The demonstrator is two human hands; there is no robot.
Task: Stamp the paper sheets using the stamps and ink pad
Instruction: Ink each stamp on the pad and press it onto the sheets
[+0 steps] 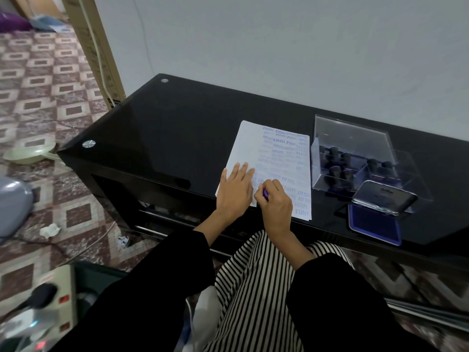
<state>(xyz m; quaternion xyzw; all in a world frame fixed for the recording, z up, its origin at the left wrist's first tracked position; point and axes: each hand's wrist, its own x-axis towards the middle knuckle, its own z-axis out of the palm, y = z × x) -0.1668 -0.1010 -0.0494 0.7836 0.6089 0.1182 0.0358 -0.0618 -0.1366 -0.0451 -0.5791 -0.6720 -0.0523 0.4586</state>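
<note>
**Hands.** The right hand point(275, 199), at centre frame, is clenched around a small purple stamp point(265, 193), of which only a sliver shows between the thumb and fingers. The stamp is held low over the near part of the top sheet. Whether its face is on the paper cannot be told.

The left hand point(236, 188), just to its left, lies flat with the fingers straight and grasps nothing. It rests on the stack of white paper sheets point(253, 146). In my judgement it is pinning the stack so it does not slide on the glossy surface during stamping.

**Paper.** The top sheet carries rows of blue-violet impressions across its right and central parts. The left strip is largely bare. The work is judged to be well advanced on this sheet.

**Supplies.** Right of the stack stands a clear plastic compartment box point(352, 138) with its lid raised, holding several dark-handled stamps point(334, 151) upright. Below it, at lower right, lies the open blue ink pad point(373, 224), its grey lid point(383, 200) tilted up. Both sit on the stamping hand's side, presumably for short reaches when re-inking.

**Surroundings.** Everything rests on a black glass-topped table point(157, 128). Patterned floor tiles point(45, 80) fill the left of the frame, and a white power strip point(61, 301) lies at lower left.
</note>
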